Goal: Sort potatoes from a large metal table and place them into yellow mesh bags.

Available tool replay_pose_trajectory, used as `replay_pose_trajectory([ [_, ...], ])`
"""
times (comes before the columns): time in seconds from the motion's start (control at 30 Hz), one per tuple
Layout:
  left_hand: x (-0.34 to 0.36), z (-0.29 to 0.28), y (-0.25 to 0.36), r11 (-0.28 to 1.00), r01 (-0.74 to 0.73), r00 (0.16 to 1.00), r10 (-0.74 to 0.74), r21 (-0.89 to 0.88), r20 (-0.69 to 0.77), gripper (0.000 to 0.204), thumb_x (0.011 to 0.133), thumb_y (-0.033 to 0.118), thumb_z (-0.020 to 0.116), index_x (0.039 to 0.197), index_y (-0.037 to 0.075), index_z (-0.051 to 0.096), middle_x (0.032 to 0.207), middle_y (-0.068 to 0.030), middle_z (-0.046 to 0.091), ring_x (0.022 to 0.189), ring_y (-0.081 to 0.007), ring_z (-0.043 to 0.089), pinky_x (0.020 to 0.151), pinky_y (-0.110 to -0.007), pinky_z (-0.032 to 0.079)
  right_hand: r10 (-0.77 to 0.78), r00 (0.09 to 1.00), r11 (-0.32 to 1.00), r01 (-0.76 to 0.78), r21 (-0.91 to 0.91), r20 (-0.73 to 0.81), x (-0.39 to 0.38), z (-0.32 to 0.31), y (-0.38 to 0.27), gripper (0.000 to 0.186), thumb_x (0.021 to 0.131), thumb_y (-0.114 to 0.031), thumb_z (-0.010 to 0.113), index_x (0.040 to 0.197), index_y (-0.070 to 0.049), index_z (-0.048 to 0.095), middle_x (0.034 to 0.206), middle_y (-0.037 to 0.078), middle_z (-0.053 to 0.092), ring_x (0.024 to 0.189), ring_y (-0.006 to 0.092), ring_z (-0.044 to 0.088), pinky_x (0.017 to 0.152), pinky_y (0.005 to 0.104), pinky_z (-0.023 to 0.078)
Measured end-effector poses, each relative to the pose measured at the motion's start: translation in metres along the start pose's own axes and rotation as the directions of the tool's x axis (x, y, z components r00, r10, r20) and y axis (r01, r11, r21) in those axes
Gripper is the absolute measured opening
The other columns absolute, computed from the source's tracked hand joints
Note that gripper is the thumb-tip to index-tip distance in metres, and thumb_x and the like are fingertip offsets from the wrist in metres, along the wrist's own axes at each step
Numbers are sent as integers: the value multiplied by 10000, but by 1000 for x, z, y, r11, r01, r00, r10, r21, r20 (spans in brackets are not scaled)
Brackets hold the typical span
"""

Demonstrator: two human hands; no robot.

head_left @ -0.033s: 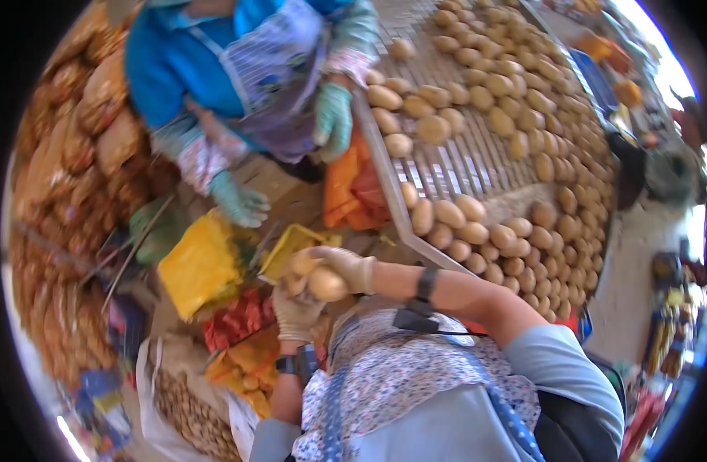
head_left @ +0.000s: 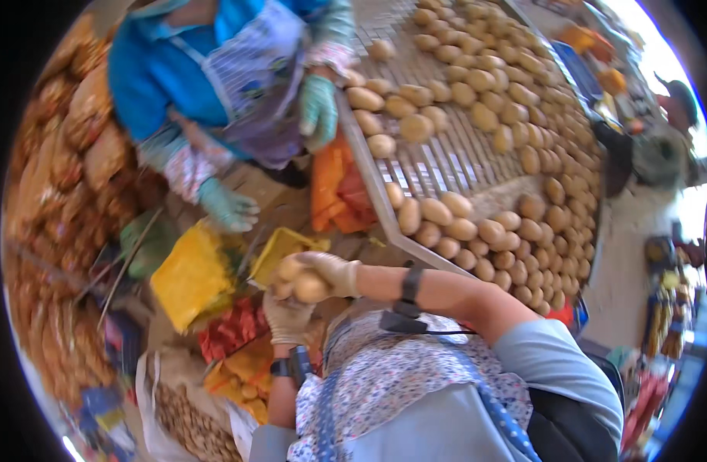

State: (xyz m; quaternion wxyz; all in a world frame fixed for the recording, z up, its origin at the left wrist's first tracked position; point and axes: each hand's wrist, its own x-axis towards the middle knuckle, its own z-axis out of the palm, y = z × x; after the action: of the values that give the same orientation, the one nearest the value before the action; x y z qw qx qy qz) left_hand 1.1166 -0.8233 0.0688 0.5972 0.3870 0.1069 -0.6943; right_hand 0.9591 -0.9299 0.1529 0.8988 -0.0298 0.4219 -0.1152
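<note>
Several potatoes [head_left: 311, 288] are held between my two gloved hands, close in front of my flowered apron. My right hand [head_left: 334, 272] curls over them from the right side. From below, my left hand [head_left: 286, 317] closes around them, its fingers partly hidden behind the potatoes. Just beyond my hands is a yellow open container [head_left: 270, 266]. To the right, many loose potatoes [head_left: 461, 229] lie on a slatted metal sorting table [head_left: 476, 163].
Across from me stands a co-worker [head_left: 172, 73] in blue with green gloves. Stacked net sacks [head_left: 53, 223] line the left. Nearby are a yellow bundle [head_left: 190, 276], red netting [head_left: 232, 331], orange sacks [head_left: 339, 189] and a white sack [head_left: 147, 385] of small potatoes.
The scene has shifted slightly leftward in view. Both my hands keep their hold on the potatoes, with little other visible difference.
</note>
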Motion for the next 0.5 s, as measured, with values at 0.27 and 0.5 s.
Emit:
replay_pose_trajectory([
  [0.27, 45, 4, 11, 998, 11, 913, -33, -55, -406, 408, 866, 380, 674, 1128, 81, 582, 1060, -71, 651, 909, -236, 654, 753, -405, 603, -935, 155, -297, 157, -942, 320, -96, -102, -40, 253, 793, -176, 650, 1031, -88, 654, 965, 174, 644, 945, 362, 610, 814, 447, 495],
  [0.5, 66, 123, -42, 946, 37, 996, -60, 322, 62, 289, 997, 280, 513, 1233, 136, 595, 1076, -69, 703, 861, -227, 695, 717, -366, 604, -912, 401, -22, -250, -968, -83, -146, -196, -85, 622, 713, -473, 730, 1247, -180, 604, 1271, 212, 527, 1201, 431, 495, 990, 498, 447],
])
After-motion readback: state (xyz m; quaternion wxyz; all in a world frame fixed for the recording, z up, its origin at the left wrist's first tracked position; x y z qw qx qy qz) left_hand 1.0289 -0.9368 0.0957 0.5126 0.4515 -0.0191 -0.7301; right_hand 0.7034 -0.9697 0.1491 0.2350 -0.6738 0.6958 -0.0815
